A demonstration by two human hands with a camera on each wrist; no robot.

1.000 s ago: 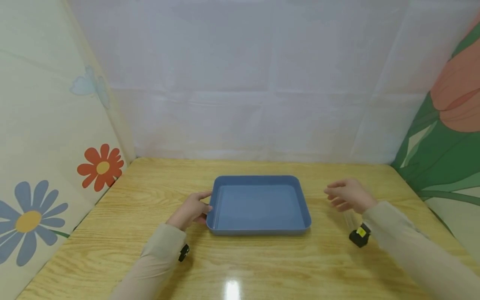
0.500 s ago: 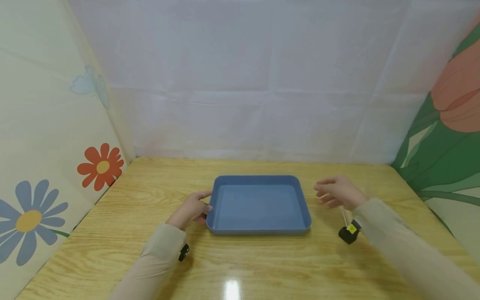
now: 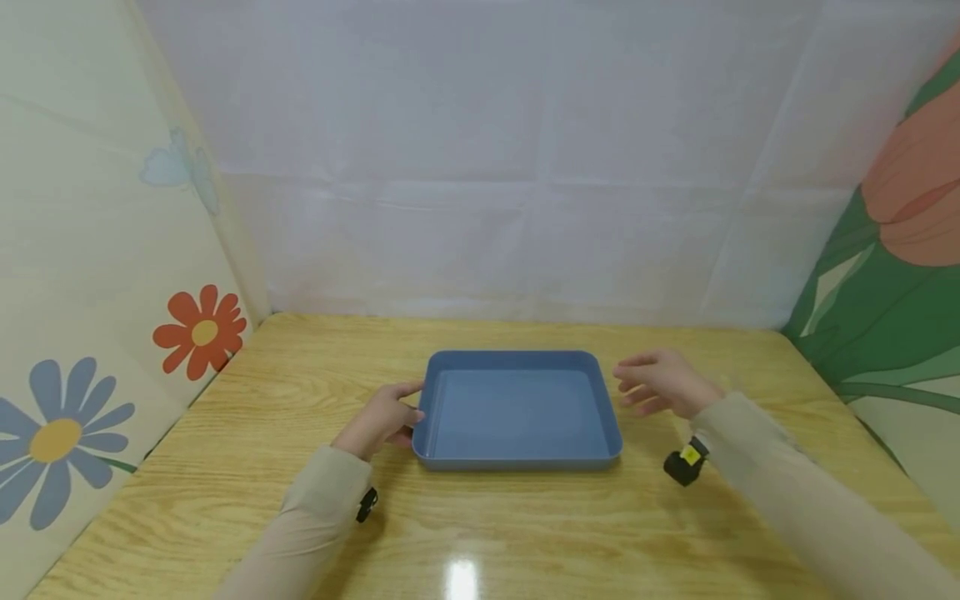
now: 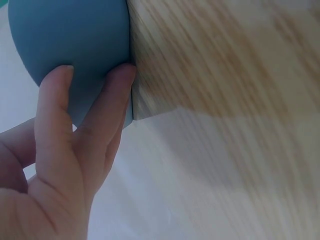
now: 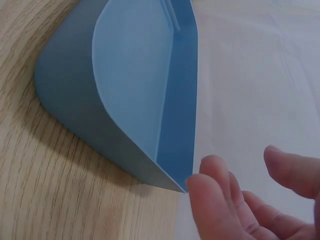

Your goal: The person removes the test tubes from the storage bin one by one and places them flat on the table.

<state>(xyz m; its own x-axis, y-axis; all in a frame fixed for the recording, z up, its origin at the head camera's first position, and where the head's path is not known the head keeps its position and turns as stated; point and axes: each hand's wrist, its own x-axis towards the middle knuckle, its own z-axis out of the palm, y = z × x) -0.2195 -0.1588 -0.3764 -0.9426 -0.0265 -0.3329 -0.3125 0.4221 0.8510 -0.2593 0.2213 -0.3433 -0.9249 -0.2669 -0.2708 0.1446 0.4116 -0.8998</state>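
A shallow blue rectangular tray (image 3: 517,417) lies flat on the wooden table, with nothing in it. My left hand (image 3: 382,421) is at its left side; in the left wrist view the fingertips (image 4: 117,82) rest against the tray's outer wall (image 4: 85,35). My right hand (image 3: 663,383) hovers just off the tray's right rim, fingers loosely bent and pointing at it, holding nothing. In the right wrist view, the right fingers (image 5: 210,205) stand close to the tray's corner (image 5: 170,182); whether they touch it I cannot tell.
The wooden table (image 3: 525,533) reaches back to a pale cloth (image 3: 480,167). Printed panels with flowers (image 3: 198,333) and a tulip (image 3: 915,192) stand along the sides. Each wrist carries a small black camera (image 3: 684,464).
My right hand has moved left, from well apart from the tray to close by its right rim. The left hand and the tray have stayed in place.
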